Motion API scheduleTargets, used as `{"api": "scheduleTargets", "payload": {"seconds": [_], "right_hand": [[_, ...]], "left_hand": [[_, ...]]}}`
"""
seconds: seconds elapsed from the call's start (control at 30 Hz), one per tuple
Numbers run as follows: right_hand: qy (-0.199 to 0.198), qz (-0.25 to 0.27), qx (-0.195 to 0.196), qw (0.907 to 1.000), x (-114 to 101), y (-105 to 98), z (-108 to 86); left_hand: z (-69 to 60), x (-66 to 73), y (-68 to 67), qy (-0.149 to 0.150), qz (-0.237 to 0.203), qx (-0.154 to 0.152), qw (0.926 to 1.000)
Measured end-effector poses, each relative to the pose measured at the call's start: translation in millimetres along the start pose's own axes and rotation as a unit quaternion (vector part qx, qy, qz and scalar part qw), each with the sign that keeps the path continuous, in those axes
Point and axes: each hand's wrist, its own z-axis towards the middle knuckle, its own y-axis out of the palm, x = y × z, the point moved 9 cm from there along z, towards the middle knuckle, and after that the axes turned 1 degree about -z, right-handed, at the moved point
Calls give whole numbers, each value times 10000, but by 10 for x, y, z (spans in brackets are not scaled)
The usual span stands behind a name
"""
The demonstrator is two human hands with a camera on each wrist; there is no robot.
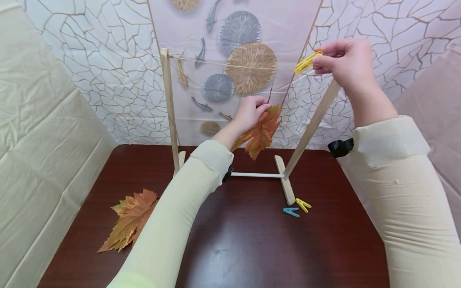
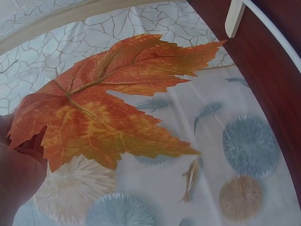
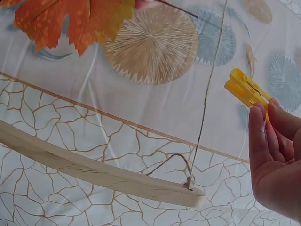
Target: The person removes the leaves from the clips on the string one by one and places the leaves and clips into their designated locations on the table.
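Observation:
My left hand (image 1: pixel 248 114) pinches the thin dark stem of an orange maple leaf (image 1: pixel 262 132), which hangs below the fingers. In the left wrist view the leaf (image 2: pixel 99 103) spreads wide, covering part of the hand. My right hand (image 1: pixel 351 64) pinches a yellow clothespin (image 1: pixel 306 63) between thumb and fingers, near the right end of a thin string (image 1: pixel 212 63). From the right wrist, the clothespin (image 3: pixel 247 89) appears beside the string (image 3: pixel 207 94), apart from it. Below the string, the leaf stem's tip stands clear of the clothespin.
Two wooden posts, left (image 1: pixel 169 112) and right (image 1: pixel 313 124), carry the string; a white rod (image 1: pixel 257 175) joins them low down. A blue clothespin (image 1: pixel 291 212) and another yellow clothespin (image 1: pixel 303 205) lie by the right foot. More maple leaves (image 1: pixel 131 220) lie at the table's left.

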Motion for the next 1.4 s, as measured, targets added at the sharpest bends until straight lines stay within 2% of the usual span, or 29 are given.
{"api": "scheduleTargets", "payload": {"seconds": [0.2, 0.4, 0.53, 0.63, 0.8, 0.9, 1.0, 1.13, 1.2, 1.4], "right_hand": [[-11, 279, -23, 9996, -15, -34, -8], [-66, 406, -68, 9991, 20, -87, -56], [37, 526, -16, 9986, 95, -166, -92], [48, 678, 31, 9977, 139, -213, -114], [7, 602, -12, 9982, 213, -247, -152], [73, 246, -137, 9996, 293, -256, -165], [110, -569, -238, 9980, 391, -273, -180], [94, -1632, -327, 9860, 524, -301, -205], [91, -1952, -416, 9798, 583, -304, -212], [84, -2532, -602, 9655, 722, -336, -226]], "left_hand": [[-77, 11, -110, 26, 27, -108, 9999], [-133, -62, -197, -68, -163, -102, 9998], [-161, -159, -185, -230, -493, -222, 9983], [-190, -261, -143, -479, -841, -435, 9944], [-237, -384, -106, -730, -1072, -646, 9894], [-256, -405, -80, -689, -1007, -796, 9893], [-275, -405, -59, -624, -857, -924, 9901], [-298, -392, -53, -519, -523, -1003, 9922], [-311, -393, -41, -460, -276, -1116, 9923], [-392, -473, 11, -515, 676, -1667, 9823]]}}
